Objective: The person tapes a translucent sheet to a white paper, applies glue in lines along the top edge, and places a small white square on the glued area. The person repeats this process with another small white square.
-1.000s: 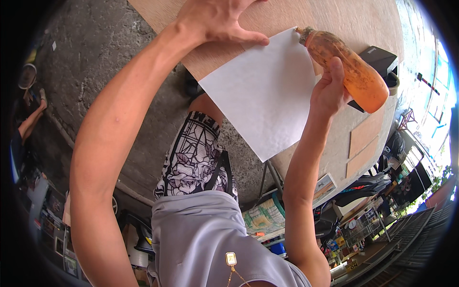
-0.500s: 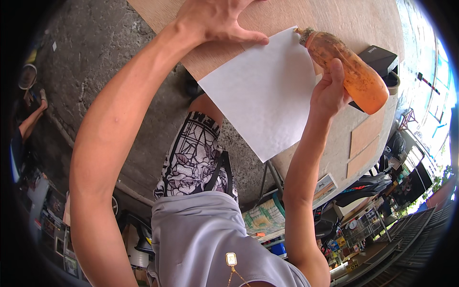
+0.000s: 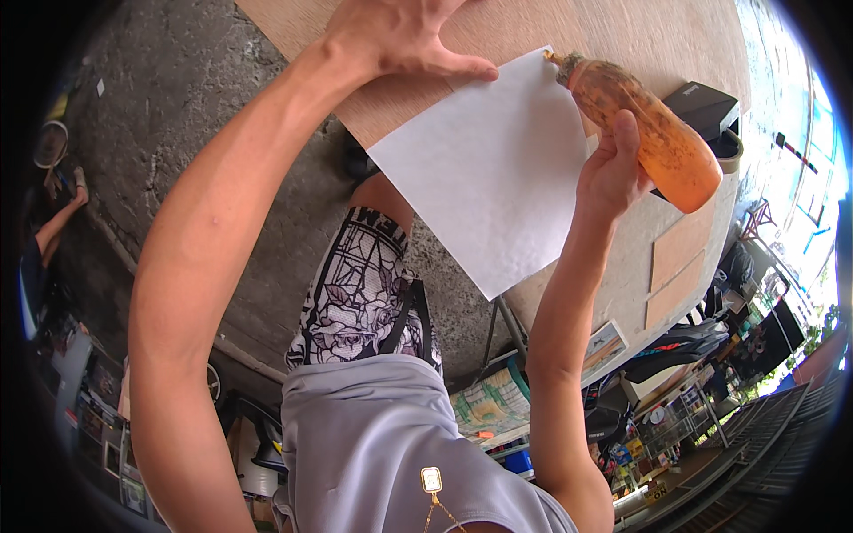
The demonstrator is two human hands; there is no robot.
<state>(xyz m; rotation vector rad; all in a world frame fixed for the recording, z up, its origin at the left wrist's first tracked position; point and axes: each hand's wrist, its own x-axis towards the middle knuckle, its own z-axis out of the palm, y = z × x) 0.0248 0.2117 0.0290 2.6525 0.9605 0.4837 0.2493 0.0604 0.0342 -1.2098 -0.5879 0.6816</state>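
My right hand is wrapped round a smudged plastic squeeze bottle of orange liquid. The bottle lies tilted in my grip, its dirty, crusted nozzle pointing up and left at the far corner of a white sheet. Whether the tip touches the sheet, I cannot tell. My left hand rests on the thin wooden board with its thumb stretched out, the thumb tip beside the sheet's upper left edge. The other fingers are partly cut off by the top of the picture. Part of the sheet overhangs the board's near edge.
Right of the bottle stand a dark box and a round container. Two small wooden pieces lie on the grey tabletop. A patterned cloth hangs below the table. At far left, another person's leg shows.
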